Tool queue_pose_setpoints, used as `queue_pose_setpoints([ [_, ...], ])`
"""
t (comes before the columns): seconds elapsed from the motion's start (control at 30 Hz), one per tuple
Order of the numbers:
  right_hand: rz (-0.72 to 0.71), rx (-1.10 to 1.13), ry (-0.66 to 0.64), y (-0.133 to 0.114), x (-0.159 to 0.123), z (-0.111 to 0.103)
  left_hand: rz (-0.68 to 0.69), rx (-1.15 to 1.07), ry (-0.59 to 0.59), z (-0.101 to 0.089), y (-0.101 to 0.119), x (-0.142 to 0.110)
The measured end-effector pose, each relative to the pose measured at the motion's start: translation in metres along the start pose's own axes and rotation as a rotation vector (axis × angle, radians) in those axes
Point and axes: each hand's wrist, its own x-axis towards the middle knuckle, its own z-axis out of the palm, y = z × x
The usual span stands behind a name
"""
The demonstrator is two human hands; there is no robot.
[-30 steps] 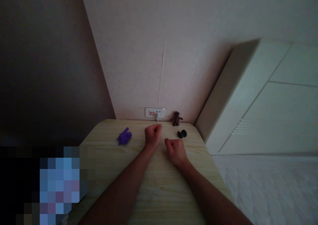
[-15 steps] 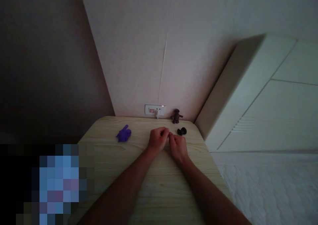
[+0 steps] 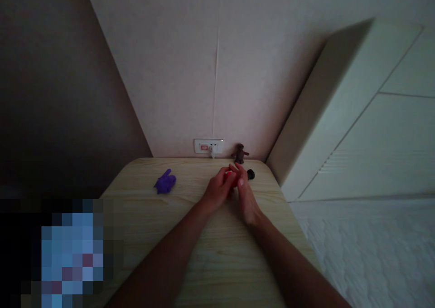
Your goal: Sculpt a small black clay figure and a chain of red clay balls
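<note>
1 small red thing, lower middle of frame, left hand and right hand curled around it. Purple thing lies further left, fyi.

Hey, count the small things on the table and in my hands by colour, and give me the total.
Purple: 1, the purple object
Brown: 1, the brown figure
Black: 1, the black object, partly hidden by the right hand
Red: 1, the red thing, mostly covered by both hands
Total: 4 in sight
</note>
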Motion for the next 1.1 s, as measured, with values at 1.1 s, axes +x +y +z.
queue_pose_setpoints([
  [1.1,0.076,-0.215,0.033,-0.006,0.007,-0.005,-0.366,-0.646,-0.088,-0.012,0.016,0.012],
])
